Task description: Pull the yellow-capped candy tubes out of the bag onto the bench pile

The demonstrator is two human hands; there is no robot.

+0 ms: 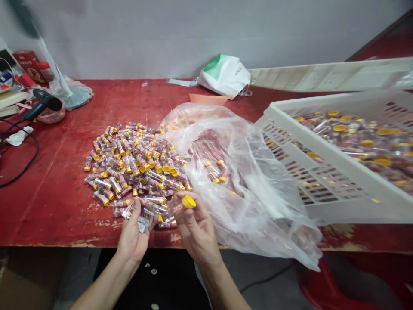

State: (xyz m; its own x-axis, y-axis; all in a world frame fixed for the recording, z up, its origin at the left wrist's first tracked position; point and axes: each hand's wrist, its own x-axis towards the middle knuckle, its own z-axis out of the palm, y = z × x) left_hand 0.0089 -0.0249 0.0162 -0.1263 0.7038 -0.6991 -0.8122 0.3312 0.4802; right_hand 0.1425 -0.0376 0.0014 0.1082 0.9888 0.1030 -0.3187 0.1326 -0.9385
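**Left hand** [132,234]: lower centre of the frame, over the front edge of the table. Fingers [135,211] curled closed around a small clear item with a printed label, partly hidden and too small to name exactly.

**Right hand** [195,228]: just beside the left hand. Thumb and fingers are closed, gripping a clear tube [177,209] with a pink-printed label. Its yellow cap [189,201] points up and to the right.

**Loose tubes** [134,165]: a single spread pile of clear, yellow-capped tubes, left of centre on the table, directly behind both hands and touching the left hand's wrist side.

**Clear plastic bag** [245,185]: crumpled and open, right of the pile, holding more tubes and hanging over the table's front edge.

**White plastic crate** [322,172]: slotted, tilted, at right of the frame, filled with yellow-capped tubes and touching the bag.

**Red wooden table** [54,206]: worn paint, spanning the frame.

**Other items:** a black hair dryer [41,103] and a pink tape roll [51,114] at upper left, with a black cable [22,163] below them; a red box [29,66] in the far upper-left corner; a white-and-green bag [224,76] at the back edge, with an orange card [208,99] just in front; a second white crate [332,75] at upper right; a red stool [322,288] at lower right.
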